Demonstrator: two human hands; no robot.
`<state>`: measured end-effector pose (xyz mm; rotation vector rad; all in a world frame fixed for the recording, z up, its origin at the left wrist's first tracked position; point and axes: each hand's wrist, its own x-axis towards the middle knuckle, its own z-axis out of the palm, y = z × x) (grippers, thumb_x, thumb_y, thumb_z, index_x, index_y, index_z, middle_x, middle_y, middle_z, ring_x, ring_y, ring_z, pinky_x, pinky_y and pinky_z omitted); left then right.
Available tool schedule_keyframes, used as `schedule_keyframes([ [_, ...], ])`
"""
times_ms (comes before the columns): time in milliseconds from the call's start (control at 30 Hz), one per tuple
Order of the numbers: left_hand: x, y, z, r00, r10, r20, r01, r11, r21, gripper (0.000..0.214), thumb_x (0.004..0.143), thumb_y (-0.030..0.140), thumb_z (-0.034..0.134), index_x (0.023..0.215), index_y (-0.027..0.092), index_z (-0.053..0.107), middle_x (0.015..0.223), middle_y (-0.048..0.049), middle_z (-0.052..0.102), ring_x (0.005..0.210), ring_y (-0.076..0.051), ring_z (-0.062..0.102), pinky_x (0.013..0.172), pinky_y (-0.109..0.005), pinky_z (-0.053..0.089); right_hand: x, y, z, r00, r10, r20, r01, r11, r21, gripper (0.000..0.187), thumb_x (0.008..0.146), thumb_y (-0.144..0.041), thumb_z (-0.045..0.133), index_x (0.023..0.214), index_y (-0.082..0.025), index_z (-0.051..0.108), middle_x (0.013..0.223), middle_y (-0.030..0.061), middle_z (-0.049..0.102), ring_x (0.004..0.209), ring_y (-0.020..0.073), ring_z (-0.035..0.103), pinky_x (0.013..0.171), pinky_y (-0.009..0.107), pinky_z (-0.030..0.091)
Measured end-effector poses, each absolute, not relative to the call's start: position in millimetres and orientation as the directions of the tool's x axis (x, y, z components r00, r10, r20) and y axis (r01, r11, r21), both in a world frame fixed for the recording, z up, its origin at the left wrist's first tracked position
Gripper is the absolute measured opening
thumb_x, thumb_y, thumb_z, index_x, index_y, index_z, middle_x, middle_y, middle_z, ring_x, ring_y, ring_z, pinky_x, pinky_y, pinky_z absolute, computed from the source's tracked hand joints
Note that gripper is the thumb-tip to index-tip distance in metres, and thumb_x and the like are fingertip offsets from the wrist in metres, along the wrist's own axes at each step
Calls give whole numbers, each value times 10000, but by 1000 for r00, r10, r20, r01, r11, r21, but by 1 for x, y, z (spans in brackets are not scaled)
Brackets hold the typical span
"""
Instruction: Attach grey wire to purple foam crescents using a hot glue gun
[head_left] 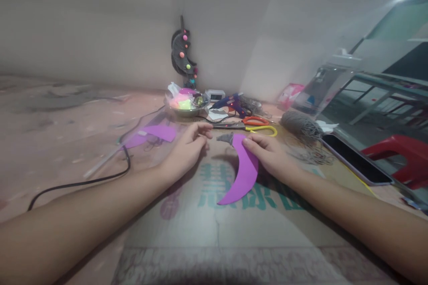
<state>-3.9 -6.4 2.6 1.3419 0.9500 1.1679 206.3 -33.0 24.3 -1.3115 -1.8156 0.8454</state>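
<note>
My right hand (267, 153) pinches a purple foam crescent (246, 171) by its upper edge, thumb on the near face. The crescent's pointed lower tip hangs down to the left over the cardboard. Grey yarn (225, 139) is wrapped round its upper tip, which points left. Just left of that wrapped tip is my left hand (192, 140), its fingers loosely bent and apart, with no object visible in them. A ball of grey yarn (299, 125) lies beyond my right hand, loose strands trailing from it.
Printed cardboard (187, 231) covers the table. Behind stand orange-and-yellow-handled scissors (257, 125), a glue gun (230, 103), a bowl of bright materials (185, 107) and a decorated grey crescent (182, 53). Purple foam pieces (157, 132) and a black cable (83, 182) lie left, a phone (356, 158) right.
</note>
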Motion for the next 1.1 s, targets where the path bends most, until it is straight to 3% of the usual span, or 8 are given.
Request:
schedule_keyframes([
  [167, -5, -11, 7, 368, 907, 207, 164, -282, 945, 275, 890, 376, 496, 830, 139, 623, 767, -20, 599, 731, -141, 552, 671, -245, 430, 205, -35, 22, -285, 934, 213, 554, 342, -759, 323, 893, -414, 477, 673, -179, 505, 631, -26, 449, 573, 108, 424, 519, 233, 345],
  [400, -6, -18, 10, 444, 877, 182, 325, -347, 880, 294, 891, 380, 484, 740, 154, 597, 702, -14, 629, 678, -153, 558, 613, -253, 405, 205, -35, 23, -285, 932, 222, 538, 347, -768, 341, 917, -423, 461, 685, -180, 516, 633, -22, 468, 585, 113, 444, 534, 236, 372],
  [533, -5, -20, 12, 491, 859, 144, 291, -317, 902, 289, 887, 384, 483, 744, 157, 588, 737, -20, 646, 692, -152, 572, 618, -250, 413, 208, -28, 19, -286, 924, 254, 464, 365, -807, 232, 914, -332, 481, 1081, -196, 568, 1018, 50, 640, 637, 113, 518, 584, 257, 450],
  [633, -5, -21, 13, 523, 839, 149, 269, -328, 906, 271, 877, 363, 490, 719, 158, 572, 688, -2, 609, 641, -134, 541, 599, -241, 401, 211, -23, 12, -456, 836, 305, 513, 527, -678, 471, 853, -263, 581, 1313, -236, 485, 1298, 93, 567, 755, 134, 570, 691, 299, 491],
  [733, -5, -22, 13, 524, 838, 152, 289, -343, 894, 269, 868, 356, 493, 699, 159, 563, 657, 9, 576, 629, -130, 526, 584, -235, 386, 212, -20, 8, -563, 752, 341, 532, 647, -547, 226, 860, -264, 585, 1065, -200, 655, 1091, 91, 675, 895, 188, 613, 811, 339, 483],
  [800, -5, -21, 11, 521, 842, 142, 314, -343, 885, 275, 868, 361, 488, 694, 161, 560, 650, 14, 567, 626, -130, 521, 579, -234, 377, 213, -20, 11, -524, 793, 312, 579, 600, -553, 169, 892, -270, 538, 900, -187, 685, 935, 72, 711, 873, 190, 638, 799, 325, 485],
  [967, -4, -17, 7, 443, 885, 142, 367, -324, 872, 272, 872, 349, 474, 681, 169, 548, 657, 10, 588, 648, -146, 537, 599, -247, 373, 216, -26, 39, -345, 873, 345, 714, 483, -508, 235, 904, -275, 498, 890, -181, 713, 716, 28, 702, 647, 161, 620, 618, 277, 464],
  [1100, -5, -13, 7, 374, 906, 197, 363, -338, 868, 288, 878, 364, 455, 698, 172, 570, 634, 7, 582, 654, -163, 539, 615, -258, 378, 220, -38, 65, -475, 811, 343, 683, 585, -437, 228, 899, -316, 529, 923, -213, 732, 671, 14, 696, 585, 144, 604, 568, 255, 442],
])
